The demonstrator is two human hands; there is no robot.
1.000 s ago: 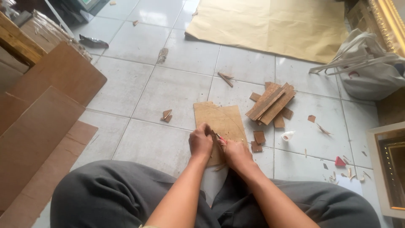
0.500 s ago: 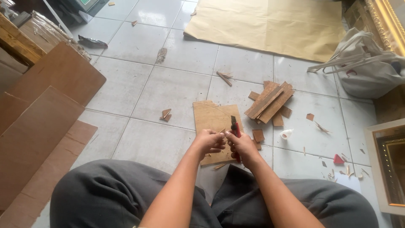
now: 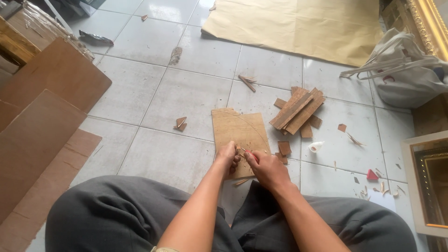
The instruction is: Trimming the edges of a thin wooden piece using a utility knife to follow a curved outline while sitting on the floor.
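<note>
Both hands meet at the near edge of a flat brown board (image 3: 239,133) that lies on the pale tiled floor (image 3: 186,98), just in front of the person's grey-trousered knees (image 3: 116,210). Left hand (image 3: 227,158) has its fingers curled down onto the board's near end, pressing on it. Right hand (image 3: 266,169) is closed around a small cutting tool with a red handle (image 3: 248,153), its tip pointing toward the left fingers; the two hands nearly touch. A thin curved line runs across the board's face.

Just right of the board sits a loose pile of brown offcut strips (image 3: 297,109), with smaller scraps (image 3: 284,148) beside the right hand and a little white object (image 3: 316,147) a bit further right. A few slivers (image 3: 246,82) lie beyond the board, and two small brown chips (image 3: 180,123) rest to its left. Well to the left, large brown sheets (image 3: 51,107) lean and overlap. A wide sheet of tan paper (image 3: 298,25) is spread at the far side of the floor. At the right stand a white bag (image 3: 410,77), a gilt frame (image 3: 427,23) and a white-edged frame (image 3: 427,186), with a small red piece (image 3: 372,175) and splinters near them. Nothing lies between the hands and the board.
</note>
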